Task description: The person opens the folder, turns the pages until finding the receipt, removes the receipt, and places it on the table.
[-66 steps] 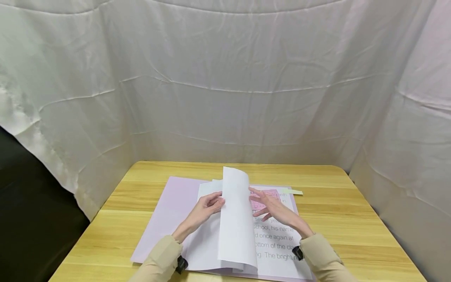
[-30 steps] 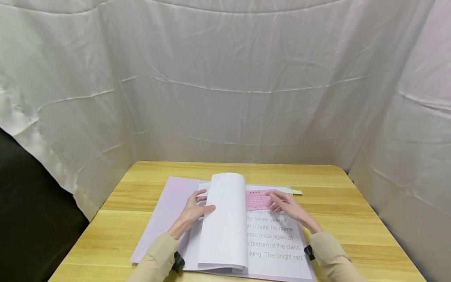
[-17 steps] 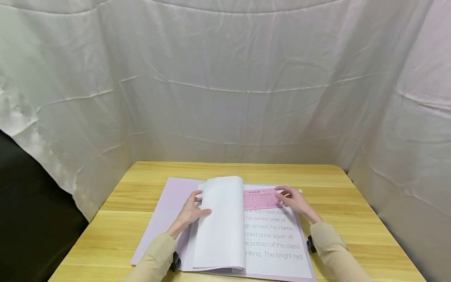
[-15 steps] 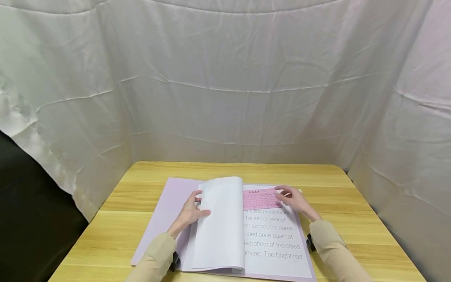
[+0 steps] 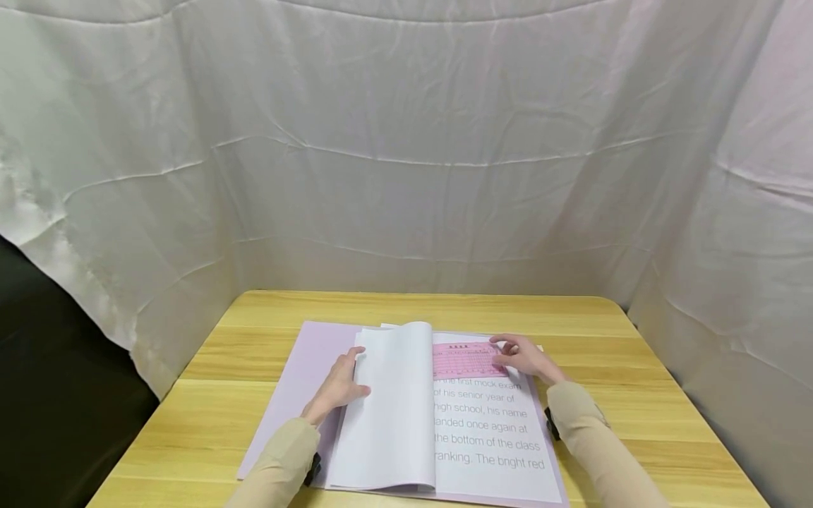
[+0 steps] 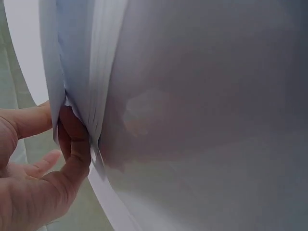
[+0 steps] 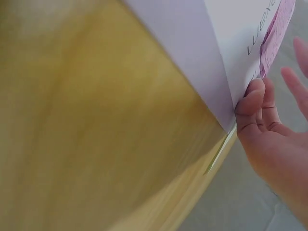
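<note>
Printed white pages [image 5: 489, 430] lie in an opened pale purple folder [image 5: 288, 395], with a turned white page [image 5: 387, 416] curving over on the left. My left hand [image 5: 336, 384] is at that page's left edge; in the left wrist view its thumb and curled finger pinch the edge of the paper [image 6: 53, 72]. On the right-hand page lies a pink gridded slip [image 5: 466, 360]. My right hand [image 5: 524, 356] pinches the slip's right end between thumb and fingers. In the right wrist view the pink slip [image 7: 276, 38] bends slightly at the fingertips.
Everything lies on a wooden table [image 5: 635, 423] with rounded far corners. A pale green strip [image 7: 219, 154] pokes out past the folder's right edge. Grey-white curtains [image 5: 406, 141] hang behind and at both sides, with a black area [image 5: 57, 374] at lower left.
My left hand has brought the white page over to the left and lowered it. The right hand has moved onto the pink slip's right end, uncovering more of the slip and text.
</note>
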Available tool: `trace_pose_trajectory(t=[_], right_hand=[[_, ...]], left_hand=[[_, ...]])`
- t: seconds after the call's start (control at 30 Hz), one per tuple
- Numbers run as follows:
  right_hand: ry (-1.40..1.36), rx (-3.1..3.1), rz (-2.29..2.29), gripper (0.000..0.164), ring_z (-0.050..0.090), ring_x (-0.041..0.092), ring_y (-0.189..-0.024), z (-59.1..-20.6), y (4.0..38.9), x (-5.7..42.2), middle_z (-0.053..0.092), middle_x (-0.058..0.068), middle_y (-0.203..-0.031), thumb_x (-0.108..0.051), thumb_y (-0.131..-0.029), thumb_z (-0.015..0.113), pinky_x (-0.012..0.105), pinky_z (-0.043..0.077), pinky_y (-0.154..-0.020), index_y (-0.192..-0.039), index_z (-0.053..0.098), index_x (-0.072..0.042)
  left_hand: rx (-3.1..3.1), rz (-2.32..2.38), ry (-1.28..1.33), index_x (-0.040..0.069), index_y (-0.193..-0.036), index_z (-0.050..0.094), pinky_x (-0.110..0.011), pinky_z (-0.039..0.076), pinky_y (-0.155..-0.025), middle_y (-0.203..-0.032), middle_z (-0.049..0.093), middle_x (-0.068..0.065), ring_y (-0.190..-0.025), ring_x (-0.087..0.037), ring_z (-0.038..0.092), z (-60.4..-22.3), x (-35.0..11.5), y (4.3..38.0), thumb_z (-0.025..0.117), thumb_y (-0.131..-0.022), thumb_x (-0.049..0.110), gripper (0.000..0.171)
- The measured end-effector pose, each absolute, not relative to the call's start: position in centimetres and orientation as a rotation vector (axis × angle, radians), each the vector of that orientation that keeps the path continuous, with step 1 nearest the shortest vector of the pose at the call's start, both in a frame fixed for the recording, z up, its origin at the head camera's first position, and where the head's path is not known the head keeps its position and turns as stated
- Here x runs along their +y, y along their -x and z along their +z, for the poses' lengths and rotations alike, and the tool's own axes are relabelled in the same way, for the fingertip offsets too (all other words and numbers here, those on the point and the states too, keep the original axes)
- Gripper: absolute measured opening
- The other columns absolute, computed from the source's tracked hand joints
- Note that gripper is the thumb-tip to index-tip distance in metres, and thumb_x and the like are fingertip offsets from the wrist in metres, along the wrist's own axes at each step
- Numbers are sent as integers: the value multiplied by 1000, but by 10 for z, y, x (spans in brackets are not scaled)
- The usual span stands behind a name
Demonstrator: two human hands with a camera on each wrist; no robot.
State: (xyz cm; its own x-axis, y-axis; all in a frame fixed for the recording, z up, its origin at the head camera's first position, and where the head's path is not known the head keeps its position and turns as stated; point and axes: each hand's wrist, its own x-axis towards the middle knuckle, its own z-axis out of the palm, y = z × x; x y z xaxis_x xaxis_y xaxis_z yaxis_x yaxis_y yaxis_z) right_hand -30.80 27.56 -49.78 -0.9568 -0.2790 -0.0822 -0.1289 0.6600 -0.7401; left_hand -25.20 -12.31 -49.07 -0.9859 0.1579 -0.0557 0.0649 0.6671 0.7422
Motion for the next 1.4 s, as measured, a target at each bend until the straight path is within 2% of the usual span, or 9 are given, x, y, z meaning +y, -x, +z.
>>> trace_pose_trajectory(t=[0.13, 0.23, 0.43, 0.57, 0.7, 0.87, 1.0, 1.17, 1.4], right_hand=[[292, 2699, -1124, 50, 57, 23, -91, -497, 311, 273, 63, 15, -101, -17, -90, 74, 29, 42, -76, -135, 59, -1], [262, 2705, -1099, 51, 55, 23, -90, -497, 313, 272, 62, 15, -101, -18, -90, 75, 29, 40, -75, -135, 59, -1], [221, 2702, -1065, 50, 53, 23, -87, -499, 316, 272, 60, 14, -99, -19, -89, 76, 29, 38, -71, -133, 60, -2], [191, 2711, -1038, 49, 52, 25, -89, -498, 318, 272, 58, 16, -101, -19, -88, 76, 30, 39, -72, -132, 60, -3], [167, 2714, -1025, 48, 52, 26, -91, -499, 319, 271, 58, 16, -103, -20, -88, 77, 31, 39, -73, -130, 61, -4], [201, 2716, -1032, 53, 51, 24, -87, -499, 320, 271, 57, 16, -99, -19, -86, 78, 29, 37, -70, -132, 59, -1], [216, 2721, -1021, 56, 50, 23, -86, -500, 322, 271, 56, 16, -99, -19, -85, 79, 28, 37, -70, -134, 57, -1], [212, 2723, -991, 58, 50, 24, -85, -499, 323, 269, 56, 17, -99, -19, -84, 81, 28, 36, -68, -133, 57, -1], [171, 2721, -962, 54, 48, 23, -83, -499, 324, 264, 53, 14, -95, -19, -82, 83, 28, 35, -67, -126, 58, -1]], left_hand=[[2795, 1141, -196, -1, -148, 40, -60, 50, -100, -138, 45, -34, -118, -42, 54, -492, -123, 253, 79, -77, -3, 80], [2821, 1092, -213, -2, -147, 42, -59, 49, -101, -143, 40, -33, -119, -42, 52, -492, -122, 254, 79, -76, -3, 80], [2739, 1081, -343, -5, -149, 39, -67, 27, -119, -160, 29, -28, -146, -50, 30, -492, -123, 254, 71, -82, -6, 74], [2625, 1114, -447, -6, -152, 33, -62, 21, -124, -161, 29, -28, -150, -49, 25, -493, -126, 255, 61, -89, -9, 70], [2569, 1095, -534, -9, -153, 28, -61, 17, -125, -161, 26, -31, -151, -49, 22, -493, -130, 257, 59, -92, -5, 69], [2503, 1043, -585, -10, -155, 21, -63, 14, -125, -163, 17, -33, -153, -51, 16, -493, -135, 259, 69, -93, 21, 84], [2503, 971, -644, -10, -155, 19, -65, 17, -124, -165, 13, -32, -153, -51, 15, -494, -137, 260, 79, -85, 37, 104], [2490, 956, -676, -10, -156, 18, -67, 17, -123, -165, 12, -32, -153, -53, 12, -494, -137, 260, 84, -79, 37, 112], [2476, 951, -677, -9, -156, 17, -69, 16, -122, -165, 10, -32, -153, -54, 9, -493, -138, 257, 85, -79, 39, 113]])
